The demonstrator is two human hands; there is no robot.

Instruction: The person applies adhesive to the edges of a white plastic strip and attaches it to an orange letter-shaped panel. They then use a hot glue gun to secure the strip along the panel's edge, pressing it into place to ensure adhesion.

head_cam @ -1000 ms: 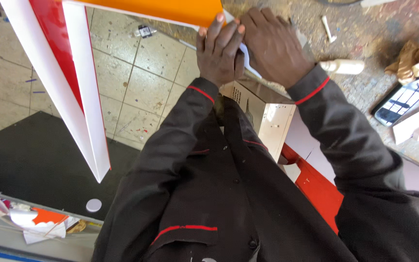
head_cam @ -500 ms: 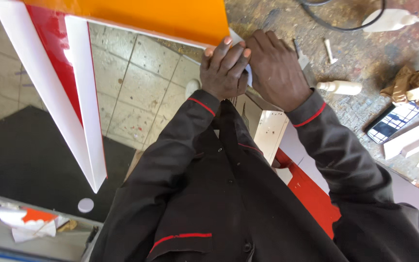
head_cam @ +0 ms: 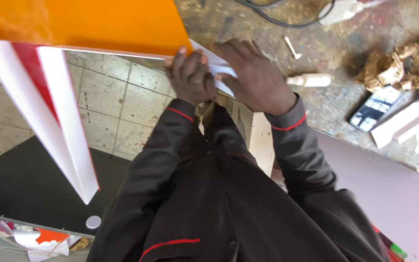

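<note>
My left hand (head_cam: 189, 77) grips the lower right corner of a large orange panel (head_cam: 83, 24) whose edge juts off the workbench. My right hand (head_cam: 253, 77) lies flat beside it, pressing a white sheet (head_cam: 221, 72) that shows between the two hands at the panel's corner. Both arms wear dark sleeves with red cuff piping. What lies under the palms is hidden.
A white and red panel (head_cam: 59, 126) slants down at the left over a tiled floor (head_cam: 117, 106). On the worn bench lie a small white bottle (head_cam: 311, 80), a phone (head_cam: 374, 109), crumpled brown paper (head_cam: 403, 63), a black cable (head_cam: 277, 19) and white strips (head_cam: 403, 126).
The view has shifted, so the orange panel and both hands now sit lower in the frame. The hands keep their hold at the panel's corner.
</note>
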